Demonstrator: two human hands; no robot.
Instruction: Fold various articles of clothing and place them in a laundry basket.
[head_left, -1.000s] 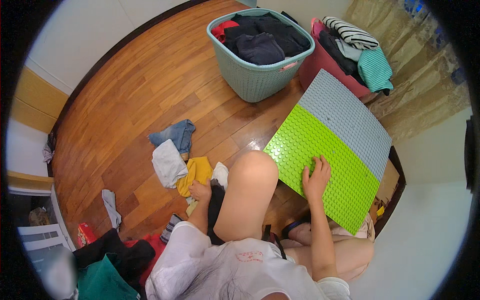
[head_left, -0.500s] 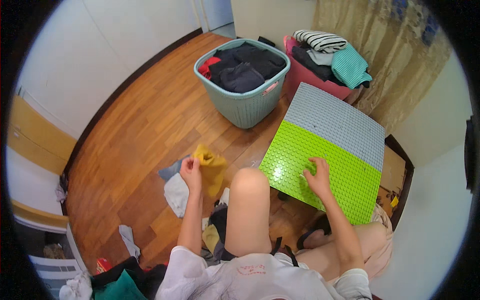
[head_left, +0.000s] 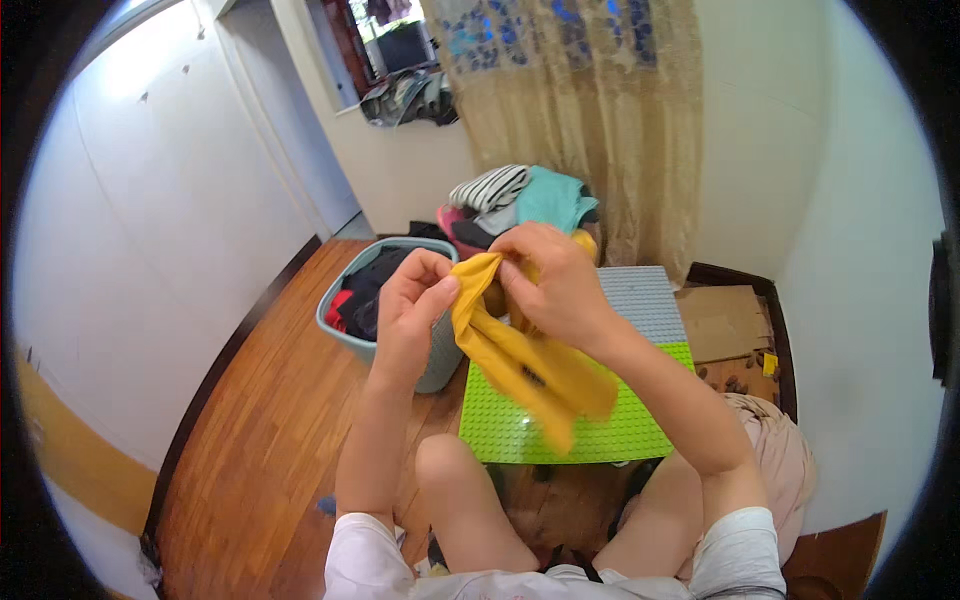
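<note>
From the head view, the yellow cloth (head_left: pixel 490 343) I have is a deep mustard, creased along its upper edge, with a small dark mark lower down (too blurred to make out). It looks soft and thin, hanging in loose, narrow folds, unlike the stiff, studded green-and-grey board (head_left: pixel 640 425) beneath and the rigid pale-blue basket (head_left: pixel 440 372) beyond. My left hand (head_left: pixel 412 312) pinches one upper corner between thumb and fingers; my right hand (head_left: pixel 555 283) closes on the top edge just beside it. The cloth drops below both grips, above the board.
</note>
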